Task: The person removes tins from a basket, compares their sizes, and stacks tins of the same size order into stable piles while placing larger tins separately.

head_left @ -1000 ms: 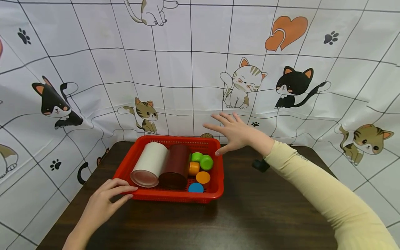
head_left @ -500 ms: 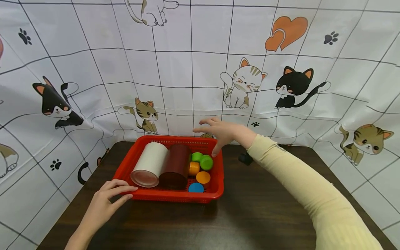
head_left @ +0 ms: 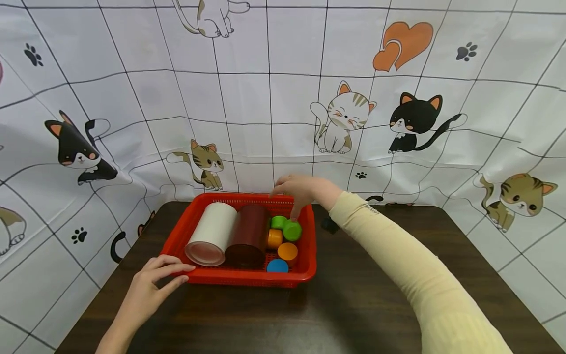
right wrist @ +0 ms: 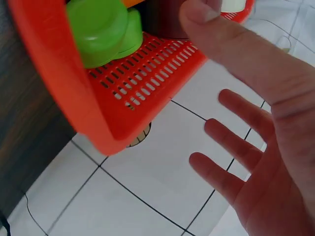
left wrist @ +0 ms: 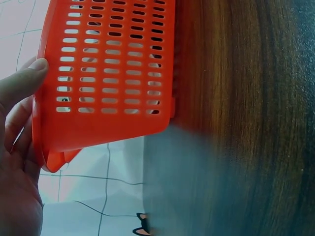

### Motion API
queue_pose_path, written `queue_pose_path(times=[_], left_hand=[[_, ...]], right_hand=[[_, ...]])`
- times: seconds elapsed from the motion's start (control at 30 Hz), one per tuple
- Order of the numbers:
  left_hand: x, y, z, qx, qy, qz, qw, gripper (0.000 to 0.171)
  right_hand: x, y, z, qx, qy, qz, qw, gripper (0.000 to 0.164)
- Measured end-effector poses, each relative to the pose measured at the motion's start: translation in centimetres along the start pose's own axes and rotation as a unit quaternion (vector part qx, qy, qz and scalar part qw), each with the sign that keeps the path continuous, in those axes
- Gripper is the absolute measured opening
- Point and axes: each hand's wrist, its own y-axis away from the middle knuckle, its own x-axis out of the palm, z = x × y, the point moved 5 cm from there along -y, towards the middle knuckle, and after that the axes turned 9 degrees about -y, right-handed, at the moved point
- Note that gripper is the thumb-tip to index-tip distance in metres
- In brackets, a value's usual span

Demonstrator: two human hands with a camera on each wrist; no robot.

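Observation:
A red plastic basket stands on the dark wooden table. My left hand pinches its near left rim, the thumb outside and the fingers behind. Over the far right part of the basket is my right hand, fingers spread and holding nothing. In the right wrist view its thumb reaches over the rim. Inside lie a white cylinder, a dark maroon cylinder, green lidded pieces, orange pieces and a blue round piece.
Brown wooden tabletop extends right and in front of the basket. A white sheet with cat drawings and grid lines hangs behind and at both sides. A small black object shows below the right wrist.
My right hand has moved left and slightly down, from beside the far right corner to over the basket. The left hand and the basket have stayed where they were.

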Motion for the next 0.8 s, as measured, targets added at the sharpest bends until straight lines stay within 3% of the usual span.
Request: queue_pose_path(times=[0.47,0.8], left_hand=[[0.1,0.1,0.2,0.007,0.01,-0.004,0.9999,0.047],[0.1,0.0,0.3,0.007,0.017,-0.003,0.9998,0.044]], right_hand=[[1.9,-2.0,-1.5,0.028,-0.09,0.006,0.996,0.052],[3.6,-2.7,-1.3,0.036,-0.093,0.023,0.995,0.047]])
